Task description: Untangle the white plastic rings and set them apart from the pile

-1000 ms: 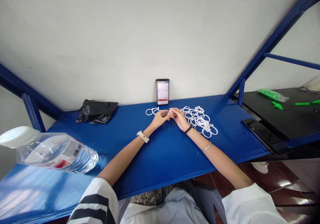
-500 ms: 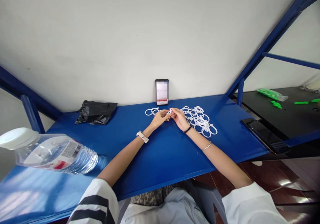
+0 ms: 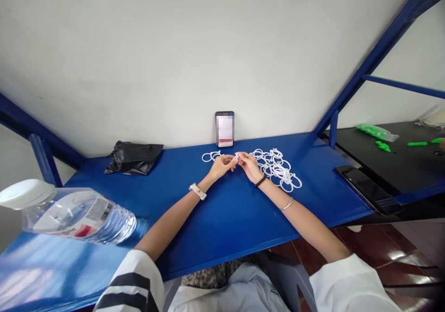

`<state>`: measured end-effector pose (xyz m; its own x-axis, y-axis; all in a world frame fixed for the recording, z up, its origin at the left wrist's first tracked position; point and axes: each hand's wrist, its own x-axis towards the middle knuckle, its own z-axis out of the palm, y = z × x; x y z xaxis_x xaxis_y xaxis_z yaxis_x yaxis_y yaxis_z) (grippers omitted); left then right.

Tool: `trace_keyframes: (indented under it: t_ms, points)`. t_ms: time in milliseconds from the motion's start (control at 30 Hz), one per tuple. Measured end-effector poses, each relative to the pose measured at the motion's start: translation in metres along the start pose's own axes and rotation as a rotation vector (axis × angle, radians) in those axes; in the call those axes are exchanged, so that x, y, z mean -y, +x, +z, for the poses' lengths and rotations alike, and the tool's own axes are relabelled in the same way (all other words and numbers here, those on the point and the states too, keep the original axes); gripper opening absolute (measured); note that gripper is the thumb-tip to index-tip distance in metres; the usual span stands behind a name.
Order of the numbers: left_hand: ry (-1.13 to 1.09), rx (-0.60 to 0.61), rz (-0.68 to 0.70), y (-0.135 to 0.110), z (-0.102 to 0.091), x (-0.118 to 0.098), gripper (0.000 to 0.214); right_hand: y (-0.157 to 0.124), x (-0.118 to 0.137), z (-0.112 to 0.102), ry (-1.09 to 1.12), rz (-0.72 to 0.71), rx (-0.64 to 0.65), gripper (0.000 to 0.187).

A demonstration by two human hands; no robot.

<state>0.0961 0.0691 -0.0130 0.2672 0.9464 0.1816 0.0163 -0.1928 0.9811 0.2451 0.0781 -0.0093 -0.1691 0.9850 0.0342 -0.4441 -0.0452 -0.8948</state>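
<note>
Fingertips of my left hand (image 3: 223, 165) and my right hand (image 3: 247, 163) meet above the blue table (image 3: 215, 224). Both are closed on one white plastic ring (image 3: 236, 157), mostly covered by the fingers. Just right of my right hand lies a loose pile of white rings (image 3: 276, 167), each with a small knob-like closure. Behind my left hand, a couple more white rings (image 3: 207, 157) rest on the table, partly hidden by that hand.
A phone (image 3: 225, 129) leans upright against the wall. At left are a black plastic bag (image 3: 135, 157) and a large water bottle (image 3: 83, 213). Another dark phone (image 3: 363, 189) lies at the right edge. Beyond the blue frame, a bag of green pieces (image 3: 377, 132) sits on a black table.
Both hands stay together at the same spot. The fingers and the white ring between them have shifted very slightly; the pile looks the same.
</note>
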Motion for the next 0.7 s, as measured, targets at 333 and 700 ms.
trace_keyframes:
  t_ms: [333, 700]
  points:
    - [0.009, 0.008, -0.015, -0.0001, 0.0000, 0.0016, 0.044, 0.0014, 0.0004, -0.0017, -0.016, 0.005, 0.006, 0.026]
    - [-0.088, -0.042, -0.014, 0.0052, -0.0003, 0.0046, 0.043, -0.0033, 0.0083, 0.0038, -0.118, -0.093, -0.068, 0.026]
